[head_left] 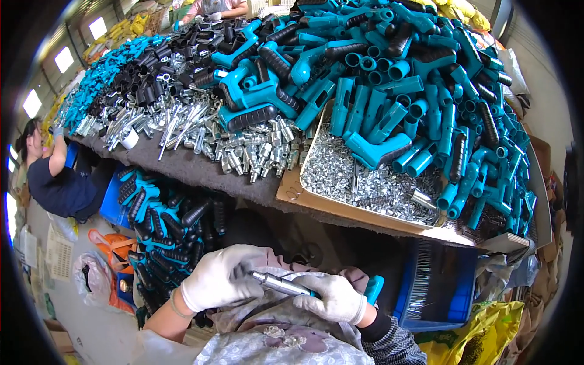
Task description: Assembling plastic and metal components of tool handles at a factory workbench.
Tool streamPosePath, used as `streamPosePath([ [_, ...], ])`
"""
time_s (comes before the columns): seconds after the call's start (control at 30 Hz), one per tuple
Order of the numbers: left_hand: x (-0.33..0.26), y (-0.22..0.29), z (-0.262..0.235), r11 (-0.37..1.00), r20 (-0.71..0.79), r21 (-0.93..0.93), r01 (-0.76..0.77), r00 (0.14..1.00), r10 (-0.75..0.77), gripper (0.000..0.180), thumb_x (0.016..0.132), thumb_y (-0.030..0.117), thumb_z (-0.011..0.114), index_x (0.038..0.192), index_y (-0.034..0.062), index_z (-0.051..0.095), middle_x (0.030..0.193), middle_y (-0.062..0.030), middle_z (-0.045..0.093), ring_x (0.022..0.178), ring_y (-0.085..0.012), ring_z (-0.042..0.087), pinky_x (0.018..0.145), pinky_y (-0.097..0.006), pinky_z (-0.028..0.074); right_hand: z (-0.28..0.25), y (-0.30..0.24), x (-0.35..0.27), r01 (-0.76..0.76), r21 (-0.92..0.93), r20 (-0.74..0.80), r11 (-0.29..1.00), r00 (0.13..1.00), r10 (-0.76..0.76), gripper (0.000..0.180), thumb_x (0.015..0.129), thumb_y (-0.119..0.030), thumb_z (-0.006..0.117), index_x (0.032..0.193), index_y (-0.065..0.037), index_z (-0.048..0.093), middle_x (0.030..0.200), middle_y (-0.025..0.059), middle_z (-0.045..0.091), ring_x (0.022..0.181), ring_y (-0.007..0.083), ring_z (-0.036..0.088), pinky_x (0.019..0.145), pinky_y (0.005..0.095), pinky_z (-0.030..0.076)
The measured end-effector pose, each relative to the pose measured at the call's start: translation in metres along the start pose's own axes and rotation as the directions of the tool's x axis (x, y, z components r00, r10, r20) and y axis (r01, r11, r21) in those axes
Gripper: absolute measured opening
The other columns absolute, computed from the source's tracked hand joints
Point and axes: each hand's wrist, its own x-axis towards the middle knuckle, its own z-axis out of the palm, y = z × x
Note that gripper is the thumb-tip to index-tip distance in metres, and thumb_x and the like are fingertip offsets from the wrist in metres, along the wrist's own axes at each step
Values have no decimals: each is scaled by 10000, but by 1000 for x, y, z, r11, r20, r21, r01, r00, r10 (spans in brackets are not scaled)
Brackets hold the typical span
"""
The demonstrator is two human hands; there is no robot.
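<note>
Both of my hands wear whitish work gloves and meet over my lap. My right hand (pixel 334 298) wraps around the teal body of a pistol-shaped tool (pixel 374 288), whose rear end sticks out past the wrist. From its front a shiny metal barrel (pixel 281 284) points left. My left hand (pixel 220 278) has its fingers curled at the barrel's tip, partly hiding it. Beyond my hands, a shallow tray (pixel 347 212) full of small metal parts sits at the table's near edge. Teal pistol-shaped bodies (pixel 377 149), some with black ribbed grips, are heaped over and behind it.
Metal fittings (pixel 261 149) and black parts (pixel 146 91) cover the table's left side. Under the edge, black-gripped teal pieces (pixel 161 237) fill a container on the left; a blue bin (pixel 459 304) with thin rods and a yellow sack (pixel 486 334) are right. Co-workers sit left (pixel 61 176) and opposite (pixel 216 7).
</note>
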Motion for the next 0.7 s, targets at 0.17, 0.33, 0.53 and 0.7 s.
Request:
streamPosePath([
  [0.17,6,-17,21,751,20,282,-597,786,618,184,797,133,729,980,141,741,985,-49,693,866,-277,670,772,-375,544,0,6,3,3,-4,5,1000,1000,-3,436,915,-335,693,1221,-29,643,1040,195,700,947,369,688,823,398,544],
  [0.33,5,-13,18,983,-69,-182,31,997,-44,243,760,119,766,980,36,707,863,-102,669,699,-286,655,683,-360,549,1,-1,2,-47,-70,-16,996,999,46,450,909,-333,699,1235,-31,636,1031,197,702,955,366,689,828,404,544],
  [0.53,10,-14,20,758,-73,270,-593,773,630,247,756,109,750,1002,110,723,1062,-93,687,993,-264,646,859,-363,527,8,15,0,86,-8,-156,996,984,-86,431,910,-376,666,1190,-48,643,938,177,685,851,379,675,740,432,537],
  [0.7,23,-22,28,969,119,17,-248,962,245,314,828,127,760,1128,80,680,821,-124,713,654,-306,700,629,-364,566,7,9,5,37,-155,-107,987,993,-54,436,907,-386,668,1169,-37,648,940,187,686,873,387,674,749,434,539],
])
